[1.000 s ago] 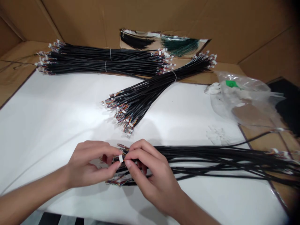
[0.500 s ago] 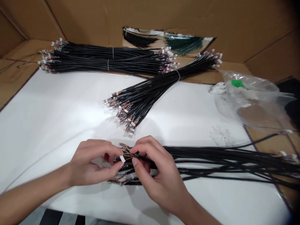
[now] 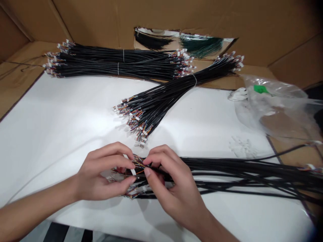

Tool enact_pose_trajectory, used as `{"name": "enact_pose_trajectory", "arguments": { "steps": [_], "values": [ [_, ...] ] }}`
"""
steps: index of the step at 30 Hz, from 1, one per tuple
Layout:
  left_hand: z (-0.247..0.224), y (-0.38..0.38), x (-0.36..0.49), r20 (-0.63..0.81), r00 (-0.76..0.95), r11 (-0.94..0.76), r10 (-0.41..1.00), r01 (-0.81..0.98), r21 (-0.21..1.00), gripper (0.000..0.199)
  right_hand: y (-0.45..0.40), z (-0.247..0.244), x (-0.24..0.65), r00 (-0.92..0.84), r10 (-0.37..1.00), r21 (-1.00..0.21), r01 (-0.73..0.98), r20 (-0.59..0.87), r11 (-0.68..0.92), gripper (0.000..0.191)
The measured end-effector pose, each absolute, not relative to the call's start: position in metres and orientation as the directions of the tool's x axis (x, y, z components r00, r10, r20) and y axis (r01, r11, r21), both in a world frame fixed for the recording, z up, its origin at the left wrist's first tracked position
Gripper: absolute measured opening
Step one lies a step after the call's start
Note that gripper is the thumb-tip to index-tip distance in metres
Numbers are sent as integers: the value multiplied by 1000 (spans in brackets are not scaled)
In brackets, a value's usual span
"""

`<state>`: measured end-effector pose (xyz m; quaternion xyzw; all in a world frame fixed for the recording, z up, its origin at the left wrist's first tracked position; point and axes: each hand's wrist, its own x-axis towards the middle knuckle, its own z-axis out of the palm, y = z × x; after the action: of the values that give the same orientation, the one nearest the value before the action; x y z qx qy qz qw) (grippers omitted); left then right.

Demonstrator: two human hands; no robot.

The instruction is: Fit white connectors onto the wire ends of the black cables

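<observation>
Between the thumb and index finger of my left hand (image 3: 104, 173) is a small white connector (image 3: 133, 171) on thin coloured wires (image 3: 138, 164). My right hand (image 3: 171, 183) pinches the end of a black cable where those wires come out of its sheath. Both hands are close together over a loose group of black cables (image 3: 227, 168) that runs off to the right. More wire ends (image 3: 132, 193) lie beneath my fingers, partly hidden by them.
Tied bundles of black cables (image 3: 101, 64) lie at the back left. Another tied bundle (image 3: 174, 90) slants across the middle. A clear plastic bag (image 3: 280, 104) and a scatter of small white pieces (image 3: 242, 147) are on the right. Cardboard walls (image 3: 91, 22) surround the white tabletop (image 3: 55, 111).
The whole view has shifted slightly, so things appear a little further right. The fingers of my left hand have lifted a little around the connector. My right hand keeps its pinch on the cable.
</observation>
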<state>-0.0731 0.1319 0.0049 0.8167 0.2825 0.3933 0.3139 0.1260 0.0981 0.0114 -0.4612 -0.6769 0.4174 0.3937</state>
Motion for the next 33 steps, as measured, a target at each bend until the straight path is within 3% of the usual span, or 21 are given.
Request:
{"name": "enact_pose_trajectory", "arguments": {
  "steps": [7, 13, 21, 24, 27, 30, 33],
  "values": [
    [4, 131, -74, 490, 526, -660, 696, 198, 725, 18, 98, 12, 127, -254, 953, -925, 296, 165, 239, 14],
    [5, 128, -74, 488, 506, -632, 711, 156, 759, 31, 99, 12, 128, -251, 948, -918, 291, 198, 269, 17],
    [4, 127, -73, 488, 498, -606, 717, 97, 790, 40, 101, 14, 127, -259, 959, -941, 283, 114, 188, 10],
    [4, 128, -74, 371, 455, -472, 809, 127, 873, 27, 101, 15, 128, -251, 965, -955, 259, 76, 143, 11],
    [5, 129, -73, 141, 469, -262, 872, 204, 943, 3, 102, 17, 128, -241, 969, -964, 237, 60, 119, 11],
    [5, 129, -71, -52, 491, -72, 870, 232, 970, 14, 103, 18, 128, -237, 971, -968, 231, 42, 98, 13],
    [6, 129, -69, -101, 511, -27, 854, 237, 971, 19, 104, 18, 128, -233, 972, -971, 225, 25, 79, 14]
  ]
}}
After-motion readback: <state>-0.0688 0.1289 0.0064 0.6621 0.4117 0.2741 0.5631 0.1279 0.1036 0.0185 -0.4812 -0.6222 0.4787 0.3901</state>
